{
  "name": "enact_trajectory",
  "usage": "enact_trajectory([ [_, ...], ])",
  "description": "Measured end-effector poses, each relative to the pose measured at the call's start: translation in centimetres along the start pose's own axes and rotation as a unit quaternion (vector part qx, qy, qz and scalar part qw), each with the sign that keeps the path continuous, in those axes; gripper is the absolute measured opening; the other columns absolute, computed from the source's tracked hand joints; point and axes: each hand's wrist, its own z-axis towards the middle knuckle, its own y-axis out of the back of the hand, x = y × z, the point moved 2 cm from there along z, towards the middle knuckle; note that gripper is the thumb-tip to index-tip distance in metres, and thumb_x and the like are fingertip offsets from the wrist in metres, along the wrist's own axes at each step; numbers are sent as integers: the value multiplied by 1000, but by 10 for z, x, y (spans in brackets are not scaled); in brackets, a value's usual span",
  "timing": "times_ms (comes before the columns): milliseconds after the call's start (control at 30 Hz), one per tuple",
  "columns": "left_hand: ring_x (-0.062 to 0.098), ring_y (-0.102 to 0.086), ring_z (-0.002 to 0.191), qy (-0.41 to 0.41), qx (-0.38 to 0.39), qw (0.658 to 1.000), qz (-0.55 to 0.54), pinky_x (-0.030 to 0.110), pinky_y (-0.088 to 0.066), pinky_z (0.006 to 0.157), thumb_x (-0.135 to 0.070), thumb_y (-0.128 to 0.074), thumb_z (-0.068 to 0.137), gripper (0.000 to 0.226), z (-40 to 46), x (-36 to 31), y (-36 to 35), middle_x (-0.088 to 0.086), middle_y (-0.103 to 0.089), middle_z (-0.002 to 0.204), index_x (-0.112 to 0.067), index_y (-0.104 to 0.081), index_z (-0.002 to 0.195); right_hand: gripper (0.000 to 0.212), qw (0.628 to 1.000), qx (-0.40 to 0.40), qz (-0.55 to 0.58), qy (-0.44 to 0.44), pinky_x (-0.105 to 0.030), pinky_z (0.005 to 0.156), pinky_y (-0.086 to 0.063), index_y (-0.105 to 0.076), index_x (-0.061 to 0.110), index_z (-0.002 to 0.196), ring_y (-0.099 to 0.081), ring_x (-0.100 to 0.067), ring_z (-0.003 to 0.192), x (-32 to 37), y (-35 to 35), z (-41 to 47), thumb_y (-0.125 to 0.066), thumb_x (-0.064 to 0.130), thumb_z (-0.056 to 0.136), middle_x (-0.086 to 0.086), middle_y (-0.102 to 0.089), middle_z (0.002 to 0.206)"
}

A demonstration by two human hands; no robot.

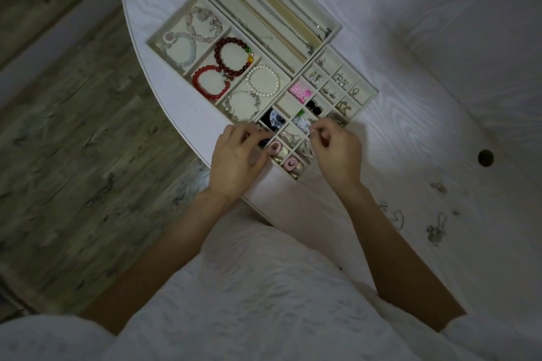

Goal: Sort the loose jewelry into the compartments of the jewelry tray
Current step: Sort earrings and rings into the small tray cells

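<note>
Jewelry tray [331,34], beige w/ several sections, is sitting turned diagonally on a white round table [440,53], near the table's edge, its corners pointing toward & away from the person. Long necklace slots are running from upper left to lower right. The bracelet section is holding red bead bracelets [223,70] & a pearl bracelet [263,79]. Small grid compartments are holding earrings; pink rings [275,147] are lying nearest the person. Left hand [237,157] is curling its fingers onto the grid's near corner; what they hold can't be told. Right hand [337,149] is pinching something tiny, fingertips together. Loose jewelry [434,230] is lying at right. No legible writing.
</note>
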Motion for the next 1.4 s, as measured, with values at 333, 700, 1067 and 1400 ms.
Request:
enact_trajectory([
  [333,23,-38,111,-95,96,976,169,36,-31,86,-29,-53,88,32,17,-14,-6,5,-54,125,-25,-65,117,21,974,35,-158,156,-29,60,-44,-70,8,99,-55,-23,77,6,-15,-11,-63,6,79,-11,-55,89],
  [700,26,-32,125,-80,134,972,175,45,-26,90,-32,-37,87,42,27,-16,-8,-4,-36,149,-35,-61,122,31,972,10,-201,118,-32,58,-45,-65,3,95,-55,-26,78,9,-19,-24,-39,15,83,-13,-58,89],
  [1067,24,-34,119,-103,100,977,161,39,-24,87,-27,-50,85,32,22,-14,4,0,-48,137,-32,-66,113,30,970,44,-192,144,-26,57,-33,-71,16,102,-52,-24,72,11,-18,-16,-66,6,74,-9,-51,81],
  [1400,27,-36,121,-137,103,961,216,41,-26,85,-28,-60,82,30,28,-14,2,-1,-40,142,-31,-65,112,15,977,19,-160,139,-29,59,-42,-70,7,93,-55,-23,73,8,-17,-13,-60,7,83,-10,-56,83],
])
